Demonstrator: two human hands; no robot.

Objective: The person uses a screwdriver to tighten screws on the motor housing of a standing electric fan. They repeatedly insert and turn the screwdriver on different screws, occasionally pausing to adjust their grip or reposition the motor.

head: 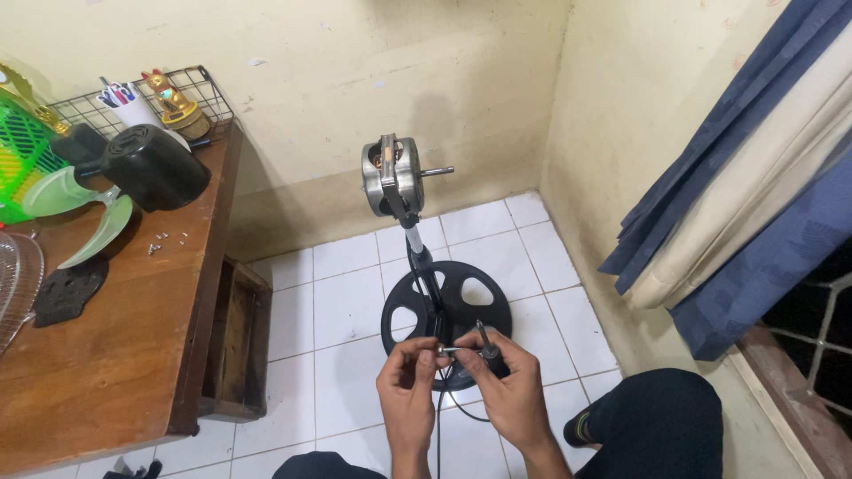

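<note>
A stripped fan stands on the white tiled floor: its bare metal motor (392, 176) with a shaft pointing right sits atop a thin pole (420, 266) rising from a round black base (446, 310). In front of the base, my left hand (406, 390) pinches a small metal screw (447, 350) at its left end. My right hand (508, 383) grips a screwdriver (484, 340), handle up, and its fingers touch the screw's other end. Both hands meet just above the base, near the pole's foot. A black cord (439, 417) hangs between my wrists.
A wooden table (115, 337) at left carries a black motor cover (153, 166), green fan blades (84, 222), loose screws (164, 239), a clear grille (16, 284) and a wire basket (146, 102). A wooden crate (235, 341) sits beside it. Blue and cream curtains (754, 204) hang at right. My knee (661, 426) is at lower right.
</note>
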